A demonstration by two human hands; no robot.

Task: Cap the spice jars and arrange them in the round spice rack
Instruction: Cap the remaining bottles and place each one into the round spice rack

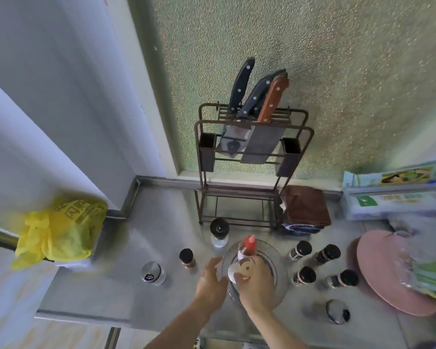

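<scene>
**Ana:** Head view looks down on a steel counter (pixel 161 217). How far along is the sorting?

**Ben:** Early, I judge. The round spice rack (pixel 280 267), a clear glass turntable at the counter's front middle, holds only two things that I can make out: a red-capped bottle (pixel 248 245) at its far side and a white jar with a wooden lid (pixel 239 269) nearer the person.

**Ana:** And the hands?

**Ben:** The right hand (pixel 258 283) is closed around the white jar, over the rack. The left hand (pixel 210 280) sits at the rack's left edge with its fingers spread; whether it touches the glass I cannot tell, since that part is blurred.

**Ana:** What is left outside?

**Ben:** Four dark-capped jars (pixel 303 275) stand in a loose group just right of the rack. A fifth dark-capped jar (pixel 186 258) stands to its left, with a metal-topped shaker (pixel 152 273) beyond that. A grinder with a black top (pixel 219 231) stands just behind the rack.

**Ana:** Anything uncapped?

**Ben:** A loose lid (pixel 336 311) lies on the counter at front right, well apart from the jars. Every jar I can see appears capped, so I cannot say whose it is.

**Ana:** Contents?

**Ben:** Too small and blurred to tell. The knife rack (pixel 252 152) behind holds cleavers and knives.
</scene>
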